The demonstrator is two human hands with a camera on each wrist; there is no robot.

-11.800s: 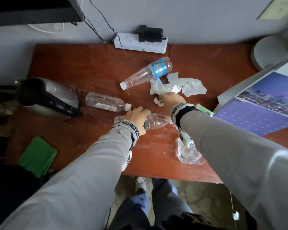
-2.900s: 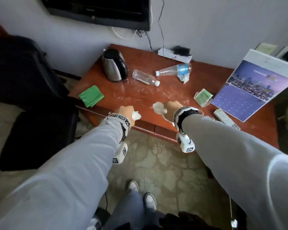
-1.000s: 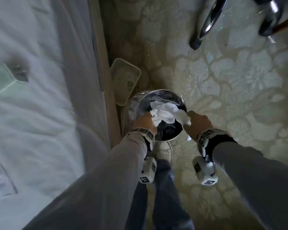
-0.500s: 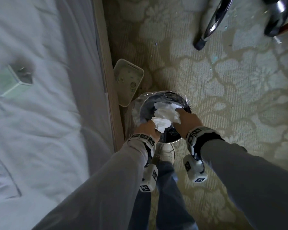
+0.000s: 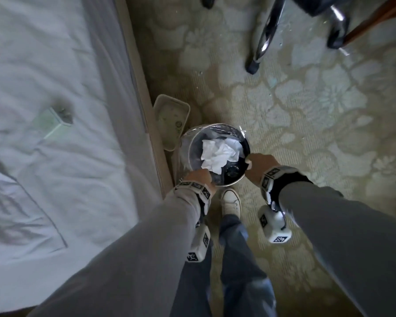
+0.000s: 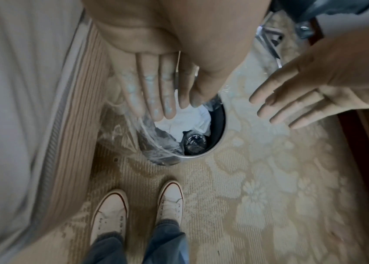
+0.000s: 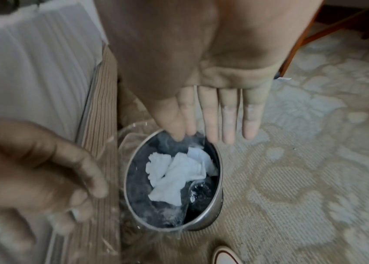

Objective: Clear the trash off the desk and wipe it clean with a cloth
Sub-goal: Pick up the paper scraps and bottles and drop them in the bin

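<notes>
Both hands are seen empty over the trash can (image 5: pixel 215 179), which sits on the carpet (image 5: pixel 306 124) right against the bed frame (image 5: pixel 144 124). The left hand (image 6: pixel 156 75) is held flat with fingers straight and pressed together, tips just above the near-bed side of the rim; the right hand (image 7: pixel 212 100) is also spread flat, fingers straight with small gaps, hovering over the far side of the rim. Nothing is pinched or gripped by either one.

The crumpled tissues (image 5: pixel 220 154) are lying inside the can, on top of the clear liner and what looks like a plastic bottle (image 7: pixel 199 192) underneath. So that bit of trash can be counted as dealt with, probably.

Handling-wise: tissue like this would be judged super light, soft and squashy, no grip needed beyond a loose pinch anywhere on the wad, though bits could be shed if it's damp. The bottle would be expected to be light, thin-walled and a bit slippery, best taken round the middle or by the neck. The liner looks flimsy and could get dragged out if fingers are caught on it.

A small beige tray (image 5: pixel 170 120) is tucked between can and bed frame, and white sneakers (image 6: pixel 138 205) are visible below. The desk and the cloth aren't in view.
</notes>
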